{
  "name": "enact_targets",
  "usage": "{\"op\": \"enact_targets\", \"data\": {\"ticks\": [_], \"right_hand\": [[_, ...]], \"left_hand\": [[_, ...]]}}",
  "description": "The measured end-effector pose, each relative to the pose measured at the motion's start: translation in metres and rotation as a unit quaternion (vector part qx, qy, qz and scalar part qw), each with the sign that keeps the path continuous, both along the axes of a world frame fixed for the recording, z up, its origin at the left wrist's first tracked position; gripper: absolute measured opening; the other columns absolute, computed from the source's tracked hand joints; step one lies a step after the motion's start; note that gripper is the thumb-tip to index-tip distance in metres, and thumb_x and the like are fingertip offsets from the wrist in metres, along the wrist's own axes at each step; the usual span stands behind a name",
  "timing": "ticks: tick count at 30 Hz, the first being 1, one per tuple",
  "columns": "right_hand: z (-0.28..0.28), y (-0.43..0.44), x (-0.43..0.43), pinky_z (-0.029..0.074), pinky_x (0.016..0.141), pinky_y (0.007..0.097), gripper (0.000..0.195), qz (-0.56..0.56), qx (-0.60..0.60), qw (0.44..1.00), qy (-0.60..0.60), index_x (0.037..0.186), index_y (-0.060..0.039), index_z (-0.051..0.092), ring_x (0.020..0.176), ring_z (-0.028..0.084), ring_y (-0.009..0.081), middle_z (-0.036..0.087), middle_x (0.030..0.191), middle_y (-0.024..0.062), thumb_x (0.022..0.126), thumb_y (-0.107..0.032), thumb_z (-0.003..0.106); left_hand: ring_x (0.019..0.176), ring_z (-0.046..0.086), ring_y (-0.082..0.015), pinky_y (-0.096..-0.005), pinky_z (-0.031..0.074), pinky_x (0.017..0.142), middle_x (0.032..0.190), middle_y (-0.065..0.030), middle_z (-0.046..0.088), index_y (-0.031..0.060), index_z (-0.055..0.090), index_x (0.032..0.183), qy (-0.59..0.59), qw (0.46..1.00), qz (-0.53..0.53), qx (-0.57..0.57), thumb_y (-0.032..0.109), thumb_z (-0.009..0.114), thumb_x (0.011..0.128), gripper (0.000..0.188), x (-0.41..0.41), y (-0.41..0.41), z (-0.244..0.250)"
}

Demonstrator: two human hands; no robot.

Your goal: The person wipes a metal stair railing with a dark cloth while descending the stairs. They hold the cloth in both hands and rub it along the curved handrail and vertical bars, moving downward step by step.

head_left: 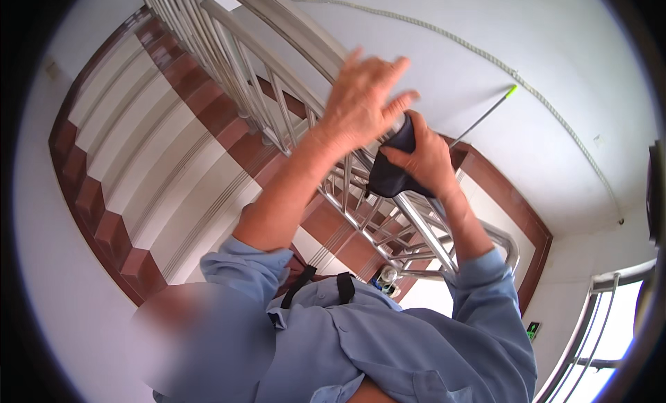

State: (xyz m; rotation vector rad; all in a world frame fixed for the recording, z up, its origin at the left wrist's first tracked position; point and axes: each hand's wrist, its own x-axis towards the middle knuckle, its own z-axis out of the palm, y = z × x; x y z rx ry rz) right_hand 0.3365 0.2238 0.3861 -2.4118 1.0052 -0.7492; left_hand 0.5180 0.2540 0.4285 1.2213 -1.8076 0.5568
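My right hand [429, 161] grips a black cloth [398, 166], which is wrapped over the stainless steel handrail [419, 226]. Its thumb lies across the near side of the cloth, and the cloth hides the rail beneath. Just up the rail, my left hand [361, 101] is raised with its fingers apart and nothing in it. It is slightly blurred and covers part of the railing, so I cannot tell whether it touches the metal.
Cream steps with red-brown edging [182, 169] lie left of the metal balusters [276, 106]. Against the white wall leans a pole with a green tip [481, 117]. Several small items [386, 279] sit low near the rail. A barred window [598, 340] is at lower right.
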Motion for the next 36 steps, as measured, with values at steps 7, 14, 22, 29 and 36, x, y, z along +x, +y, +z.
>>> {"op": "enact_targets", "data": {"ticks": [7,14,22,29,36], "right_hand": [[-0.022,0.026,0.024,0.049,0.086,0.0426,0.091,-0.098,-0.400,0.908,0.071,0.144,0.0072,0.033,0.102,0.058,0.0354,0.053,0.125,0.0231,0.069,-0.014,0.082],[0.040,-0.037,0.094,0.054,0.077,0.0412,0.067,0.081,-0.098,0.992,-0.025,0.120,0.0053,0.052,0.089,0.067,0.0351,0.064,0.095,0.0197,0.070,-0.027,0.083],[0.058,-0.083,0.108,0.050,0.089,0.0332,0.067,0.246,0.365,0.891,-0.116,0.121,0.0036,0.061,0.094,0.065,0.0214,0.070,0.104,0.0108,0.071,-0.034,0.083],[0.027,-0.010,0.078,0.054,0.085,0.0429,0.086,0.011,-0.240,0.970,0.031,0.140,0.0050,0.036,0.100,0.062,0.0391,0.059,0.115,0.0230,0.070,-0.021,0.080],[0.021,-0.001,0.076,0.054,0.085,0.0461,0.093,0.008,-0.309,0.946,0.094,0.144,0.0097,0.026,0.108,0.055,0.0417,0.049,0.124,0.0249,0.071,-0.014,0.080]], "left_hand": [[0.104,0.062,-0.0253,-0.0508,0.026,0.117,0.091,-0.0048,0.067,0.0117,0.071,0.111,-0.074,0.987,0.124,-0.069,0.033,0.058,0.098,0.028,0.087,-0.032,0.020],[0.107,0.060,-0.0221,-0.0496,0.025,0.118,0.090,-0.0021,0.068,0.0124,0.074,0.101,-0.025,0.989,0.119,-0.080,0.028,0.057,0.097,0.024,0.084,-0.039,0.011],[0.109,0.060,-0.0220,-0.0488,0.023,0.119,0.090,-0.0015,0.068,0.0128,0.073,0.102,-0.011,0.991,0.117,-0.061,0.030,0.055,0.099,0.025,0.084,-0.039,0.011],[0.109,0.059,-0.0223,-0.0495,0.020,0.121,0.087,-0.0021,0.066,0.0118,0.071,0.105,-0.008,0.993,0.110,-0.030,0.029,0.054,0.100,0.025,0.084,-0.032,0.011],[0.103,0.061,-0.0240,-0.0480,0.021,0.121,0.089,-0.0063,0.067,0.0094,0.066,0.116,0.038,0.996,0.074,-0.019,0.032,0.056,0.100,0.029,0.082,-0.030,0.016]]}}
